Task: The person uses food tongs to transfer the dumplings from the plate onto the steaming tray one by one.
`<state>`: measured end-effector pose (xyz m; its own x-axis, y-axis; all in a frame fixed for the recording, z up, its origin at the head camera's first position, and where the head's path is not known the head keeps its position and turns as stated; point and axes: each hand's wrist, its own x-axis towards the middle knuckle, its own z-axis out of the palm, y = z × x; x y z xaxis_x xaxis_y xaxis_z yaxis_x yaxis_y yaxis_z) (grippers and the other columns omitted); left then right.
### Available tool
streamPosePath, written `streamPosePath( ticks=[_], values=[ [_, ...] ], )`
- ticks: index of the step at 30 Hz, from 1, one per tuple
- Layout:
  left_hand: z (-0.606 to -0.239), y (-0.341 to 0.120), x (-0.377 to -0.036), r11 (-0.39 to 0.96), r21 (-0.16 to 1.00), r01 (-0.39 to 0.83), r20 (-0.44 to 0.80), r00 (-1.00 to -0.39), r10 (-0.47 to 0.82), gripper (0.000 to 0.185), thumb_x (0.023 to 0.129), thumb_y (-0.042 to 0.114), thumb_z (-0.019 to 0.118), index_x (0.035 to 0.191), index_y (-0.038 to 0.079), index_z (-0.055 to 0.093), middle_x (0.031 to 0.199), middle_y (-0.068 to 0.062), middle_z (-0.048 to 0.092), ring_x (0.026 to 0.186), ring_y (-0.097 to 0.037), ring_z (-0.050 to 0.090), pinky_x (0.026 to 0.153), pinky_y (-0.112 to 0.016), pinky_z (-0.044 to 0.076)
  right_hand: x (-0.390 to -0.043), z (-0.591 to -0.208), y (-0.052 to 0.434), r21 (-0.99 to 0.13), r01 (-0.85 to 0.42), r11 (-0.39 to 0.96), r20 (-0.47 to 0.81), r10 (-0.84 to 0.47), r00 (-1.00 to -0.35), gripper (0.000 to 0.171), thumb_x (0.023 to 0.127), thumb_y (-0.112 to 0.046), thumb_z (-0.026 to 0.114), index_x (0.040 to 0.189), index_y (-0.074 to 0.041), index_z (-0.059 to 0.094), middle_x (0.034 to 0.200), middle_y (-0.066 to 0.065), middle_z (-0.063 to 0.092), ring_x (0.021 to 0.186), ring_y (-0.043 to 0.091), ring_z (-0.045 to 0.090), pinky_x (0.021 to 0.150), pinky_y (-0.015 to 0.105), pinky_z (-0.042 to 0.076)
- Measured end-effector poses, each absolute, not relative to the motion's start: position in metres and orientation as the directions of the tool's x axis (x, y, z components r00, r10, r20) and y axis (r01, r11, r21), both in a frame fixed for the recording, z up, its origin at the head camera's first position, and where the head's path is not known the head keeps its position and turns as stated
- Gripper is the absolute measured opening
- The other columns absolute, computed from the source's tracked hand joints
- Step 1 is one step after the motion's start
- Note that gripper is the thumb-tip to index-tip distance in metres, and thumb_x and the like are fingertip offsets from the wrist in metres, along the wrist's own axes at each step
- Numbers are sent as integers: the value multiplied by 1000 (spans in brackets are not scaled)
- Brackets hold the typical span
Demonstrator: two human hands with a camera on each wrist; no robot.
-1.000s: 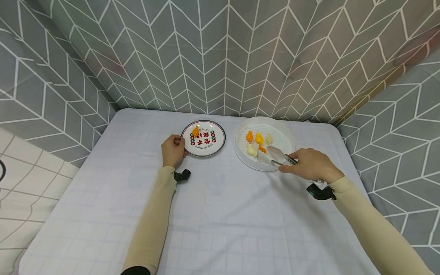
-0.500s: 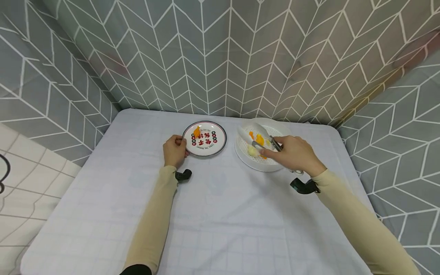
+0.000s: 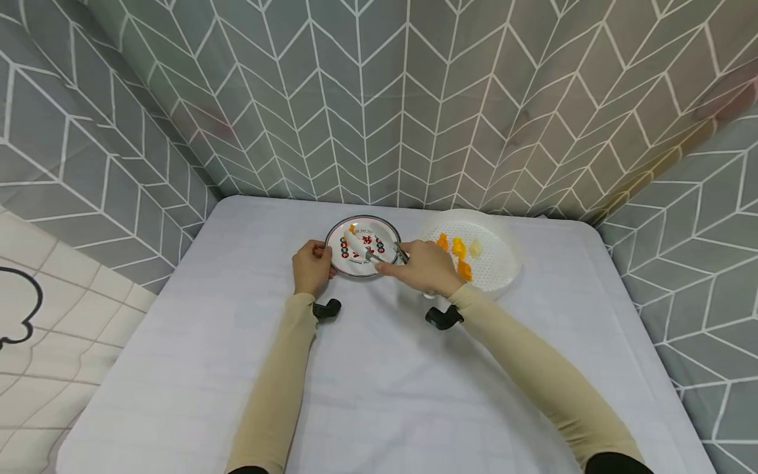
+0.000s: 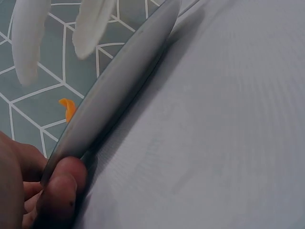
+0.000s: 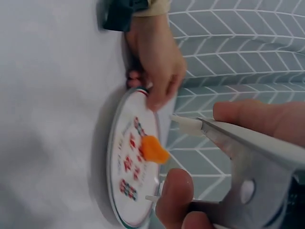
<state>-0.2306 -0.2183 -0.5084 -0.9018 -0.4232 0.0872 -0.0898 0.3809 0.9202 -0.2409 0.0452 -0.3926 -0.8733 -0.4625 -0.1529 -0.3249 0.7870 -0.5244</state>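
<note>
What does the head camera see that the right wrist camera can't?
Only the head view shows the white basket holding yellow and orange pieces, and both sleeves. Only the right wrist view shows the tongs' metal hinge up close. Both show the left hand holding the printed plate, the orange piece on it, and the tongs.

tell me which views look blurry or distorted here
Head view: sharp, evenly lit, wide-angle bending of the backdrop's lines; the plate and tongs are small. Left wrist view: the plate rim is soft and out of focus, close up. Right wrist view: the right hand and tongs are blurred in the foreground.
</note>
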Motion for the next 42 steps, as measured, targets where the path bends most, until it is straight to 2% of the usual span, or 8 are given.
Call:
streamPosePath(
  ticks=[4, 11, 18, 26, 31, 36, 39, 42],
  values=[
    [-512, -214, -227, 382, 920, -91, 84, -905, -417, 26, 106, 14, 61, 123, -6, 65, 92, -19, 71, 50, -8, 62, 46, -21, 55, -243, -408, 34, -483, -330, 811, -152, -449, -881, 81, 91, -68, 68, 143, -7, 66, 106, 7, 76, 77, 21, 66, 61, 33, 48],
    [-514, -212, -223, 400, 913, -80, 99, -908, -407, 23, 106, 12, 62, 120, -6, 66, 89, -19, 70, 48, -9, 61, 44, -21, 54, -246, -421, 24, -462, -333, 822, -166, -449, -878, 75, 91, -67, 69, 133, -5, 71, 81, 4, 68, 74, 22, 64, 59, 33, 47],
    [-513, -213, -224, 415, 906, -81, 106, -906, -409, 25, 106, 12, 61, 121, -6, 65, 92, -20, 71, 48, -8, 62, 44, -21, 54, -251, -428, 16, -440, -361, 822, -124, -454, -883, 67, 93, -63, 69, 127, -6, 75, 90, 6, 74, 78, 22, 64, 57, 32, 43],
    [-514, -213, -227, 422, 903, -77, 114, -905, -409, 25, 106, 13, 61, 122, -6, 66, 92, -21, 71, 49, -9, 63, 44, -22, 55, -256, -432, 12, -410, -375, 831, -97, -448, -889, 67, 94, -59, 70, 137, -7, 71, 105, 8, 77, 86, 23, 64, 62, 32, 44],
    [-516, -212, -228, 420, 903, -84, 108, -905, -412, 25, 106, 13, 61, 122, -6, 66, 92, -20, 71, 49, -10, 63, 45, -22, 55, -258, -431, 17, -430, -359, 828, -103, -441, -892, 62, 94, -58, 71, 133, -9, 74, 97, 7, 75, 84, 22, 63, 62, 32, 44],
    [-517, -213, -229, 410, 908, -88, 101, -903, -417, 25, 107, 12, 61, 124, -6, 65, 94, -20, 71, 50, -11, 64, 46, -23, 56, -261, -423, 28, -485, -312, 817, -161, -434, -887, 54, 94, -56, 72, 122, -9, 78, 85, 5, 71, 70, 20, 62, 56, 30, 42],
    [-516, -215, -231, 406, 910, -80, 108, -902, -418, 25, 106, 12, 61, 123, -6, 65, 94, -21, 72, 50, -11, 64, 45, -22, 56, -263, -415, 37, -505, -280, 816, -187, -420, -888, 61, 94, -56, 72, 130, -7, 75, 100, 7, 75, 72, 19, 64, 56, 28, 45],
    [-514, -218, -233, 418, 906, -71, 121, -902, -415, 25, 107, 12, 61, 123, -6, 65, 94, -22, 72, 50, -10, 64, 45, -22, 56, -262, -407, 49, -522, -258, 813, -188, -405, -895, 69, 93, -57, 72, 141, -8, 68, 125, 10, 74, 83, 22, 66, 61, 29, 48]
  ],
)
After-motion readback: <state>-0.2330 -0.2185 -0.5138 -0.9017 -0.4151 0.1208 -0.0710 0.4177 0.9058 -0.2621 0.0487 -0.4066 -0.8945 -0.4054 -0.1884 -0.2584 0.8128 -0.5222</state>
